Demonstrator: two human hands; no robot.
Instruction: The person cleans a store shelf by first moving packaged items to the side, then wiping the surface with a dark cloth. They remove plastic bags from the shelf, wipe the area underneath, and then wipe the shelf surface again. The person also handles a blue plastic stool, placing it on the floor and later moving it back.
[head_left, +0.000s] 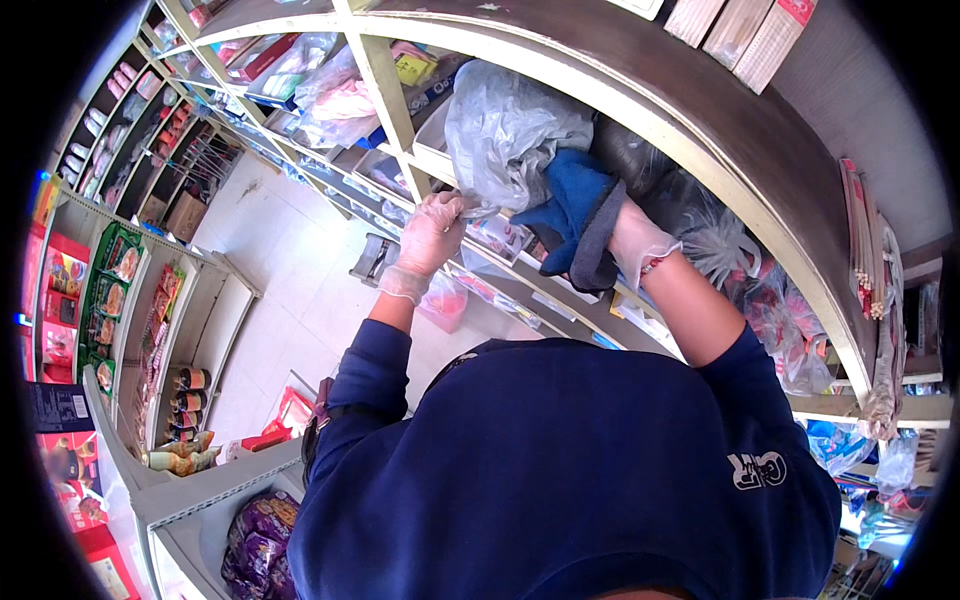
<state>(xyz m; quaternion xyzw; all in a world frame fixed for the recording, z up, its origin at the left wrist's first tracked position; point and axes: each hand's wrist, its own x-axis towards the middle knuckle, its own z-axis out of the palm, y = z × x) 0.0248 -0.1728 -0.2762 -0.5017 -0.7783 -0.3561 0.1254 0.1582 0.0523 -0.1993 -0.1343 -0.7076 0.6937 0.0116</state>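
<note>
My left hand (433, 234), in a thin clear glove, pinches the edge of a translucent plastic bag (510, 135) that sits crumpled on the shelf. My right hand (636, 236) wears the same kind of glove, with a red bracelet at the wrist. It holds a blue fabric item with a dark grey edge (581, 206), which hides most of its fingers. The item lies against the bag's near side; its exact kind is unclear. Behind it is a dark bundle in plastic (630, 154).
The shelving unit (379, 97) curves across in front, packed with bagged goods. Bundled white strips (712, 240) lie right of my right arm. A small stool (375, 259) and a pink container (442, 304) are on the tiled floor. At left are grocery shelves (229, 322) with bottles (189, 401).
</note>
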